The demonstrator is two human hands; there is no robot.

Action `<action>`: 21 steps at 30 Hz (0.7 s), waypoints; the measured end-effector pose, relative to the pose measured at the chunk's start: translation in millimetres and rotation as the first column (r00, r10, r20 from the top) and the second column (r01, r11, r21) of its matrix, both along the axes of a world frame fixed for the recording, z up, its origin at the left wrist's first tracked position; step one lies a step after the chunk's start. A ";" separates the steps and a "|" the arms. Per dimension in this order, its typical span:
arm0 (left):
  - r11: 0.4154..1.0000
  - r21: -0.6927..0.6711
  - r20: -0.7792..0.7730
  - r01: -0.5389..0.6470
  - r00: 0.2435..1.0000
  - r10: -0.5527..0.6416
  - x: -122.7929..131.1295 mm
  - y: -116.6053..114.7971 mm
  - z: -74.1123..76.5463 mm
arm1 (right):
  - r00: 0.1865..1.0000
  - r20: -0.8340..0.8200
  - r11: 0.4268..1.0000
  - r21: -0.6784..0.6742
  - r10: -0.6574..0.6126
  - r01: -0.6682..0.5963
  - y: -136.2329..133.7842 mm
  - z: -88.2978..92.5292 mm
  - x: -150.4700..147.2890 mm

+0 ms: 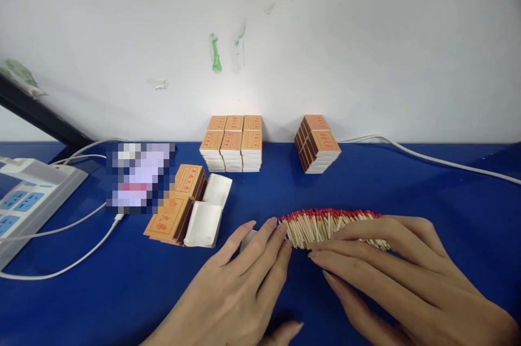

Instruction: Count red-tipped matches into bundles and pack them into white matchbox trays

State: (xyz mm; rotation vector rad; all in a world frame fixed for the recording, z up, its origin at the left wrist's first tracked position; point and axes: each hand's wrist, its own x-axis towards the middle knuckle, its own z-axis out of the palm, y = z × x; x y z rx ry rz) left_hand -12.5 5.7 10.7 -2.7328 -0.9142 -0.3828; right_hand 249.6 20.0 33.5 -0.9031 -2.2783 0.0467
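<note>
A row of red-tipped matches point(311, 229) lies on the blue table, heads pointing away from me. At its left end rests my left hand point(244, 286), fingers stretched out and fingertips against the matches. A pale edge of something point(246, 239) shows between those fingers; the rest of it is hidden. My right hand point(399, 275) reaches over the row's right part with extended fingers, the fingertips on the near ends of the matchsticks. White matchbox trays point(204, 222) lie left of my left hand, beside flat orange matchbox sleeves point(171, 218).
Stacked matchboxes point(231, 142) stand against the white wall, with a smaller matchbox stack point(318, 145) to their right. A blurred-out phone point(140, 175) on a charging cable and a power strip point(32, 199) occupy the left. A white cable point(431, 158) runs along the right rear.
</note>
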 end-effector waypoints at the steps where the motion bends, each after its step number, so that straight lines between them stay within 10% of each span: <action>1: 1.000 -0.004 -0.005 0.001 1.000 -0.001 0.3 0.6 0.7 | 1.000 0.000 1.000 0.003 0.003 -0.003 -0.1 0.0 0.4; 21: 0.999 -0.048 0.049 0.004 0.999 -0.002 3.3 1.8 1.2 | 1.000 0.000 1.000 -0.011 0.016 -0.016 3.7 1.1 -0.4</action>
